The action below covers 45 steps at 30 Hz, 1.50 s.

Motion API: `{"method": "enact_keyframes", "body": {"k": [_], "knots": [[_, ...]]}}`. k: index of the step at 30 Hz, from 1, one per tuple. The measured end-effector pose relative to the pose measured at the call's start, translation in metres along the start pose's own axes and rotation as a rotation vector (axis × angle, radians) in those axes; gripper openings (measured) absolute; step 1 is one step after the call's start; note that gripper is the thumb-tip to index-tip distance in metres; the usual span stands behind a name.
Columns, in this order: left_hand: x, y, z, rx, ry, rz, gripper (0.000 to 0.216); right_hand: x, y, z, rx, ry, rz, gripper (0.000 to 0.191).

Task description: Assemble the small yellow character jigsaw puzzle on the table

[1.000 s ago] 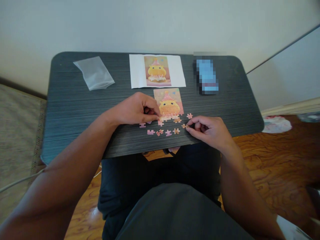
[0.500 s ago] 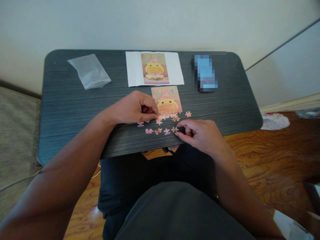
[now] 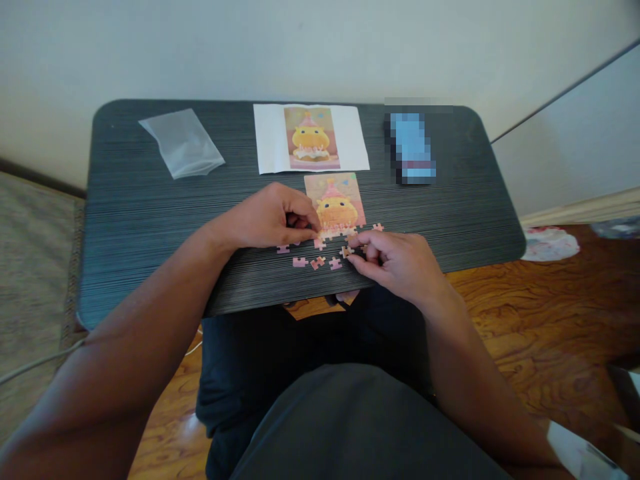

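Note:
A partly joined jigsaw puzzle (image 3: 337, 207) with a yellow cartoon character in a pink party hat lies flat on the dark table. My left hand (image 3: 280, 215) is closed, its thumb and fingertips pressed at the puzzle's lower left edge. Between thumb and index finger, my right hand (image 3: 400, 263) pinches a brownish puzzle piece (image 3: 346, 253) just below the puzzle's bottom edge. Loose pink pieces lie nearby, among them a pink piece (image 3: 300, 263), an orange-pink piece (image 3: 317, 263) and another pink piece (image 3: 335, 263). My right fingers partly cover other pieces.
Behind the puzzle, a white sheet (image 3: 273, 140) carries the same picture. A clear plastic bag (image 3: 187, 147) lies at the back left, and a blurred-out phone-like object (image 3: 413, 147) at the back right. The table's front edge (image 3: 280, 303) is close to my lap.
My right hand has moved the brownish piece slightly up and left, towards the puzzle's bottom edge. My left hand stays at the same place on the puzzle.

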<state>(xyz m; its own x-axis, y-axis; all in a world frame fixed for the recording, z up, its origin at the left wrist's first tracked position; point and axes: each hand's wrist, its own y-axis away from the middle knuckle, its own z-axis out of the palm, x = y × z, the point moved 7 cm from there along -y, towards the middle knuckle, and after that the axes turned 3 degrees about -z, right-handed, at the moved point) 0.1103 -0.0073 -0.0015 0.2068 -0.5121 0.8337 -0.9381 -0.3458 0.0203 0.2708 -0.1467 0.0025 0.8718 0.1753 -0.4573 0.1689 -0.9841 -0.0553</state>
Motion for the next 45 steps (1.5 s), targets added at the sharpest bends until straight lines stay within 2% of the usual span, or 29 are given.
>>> {"method": "enact_keyframes", "body": {"k": [9,23,39,45], "knots": [[0.000,0.000,0.003,-0.024,-0.022,0.017,0.019,-0.013,-0.026,0.007,-0.010,0.049,0.001,0.014],[0.000,-0.001,0.004,-0.011,0.006,0.055,0.016,-0.012,-0.030,0.010,-0.045,0.069,0.003,0.014],[-0.001,-0.001,0.004,0.001,0.028,0.035,0.014,-0.001,-0.003,0.002,-0.088,0.089,0.016,0.018],[-0.005,0.004,-0.010,0.077,0.098,-0.055,0.017,0.002,0.004,0.005,-0.041,0.074,-0.040,0.020]]}}
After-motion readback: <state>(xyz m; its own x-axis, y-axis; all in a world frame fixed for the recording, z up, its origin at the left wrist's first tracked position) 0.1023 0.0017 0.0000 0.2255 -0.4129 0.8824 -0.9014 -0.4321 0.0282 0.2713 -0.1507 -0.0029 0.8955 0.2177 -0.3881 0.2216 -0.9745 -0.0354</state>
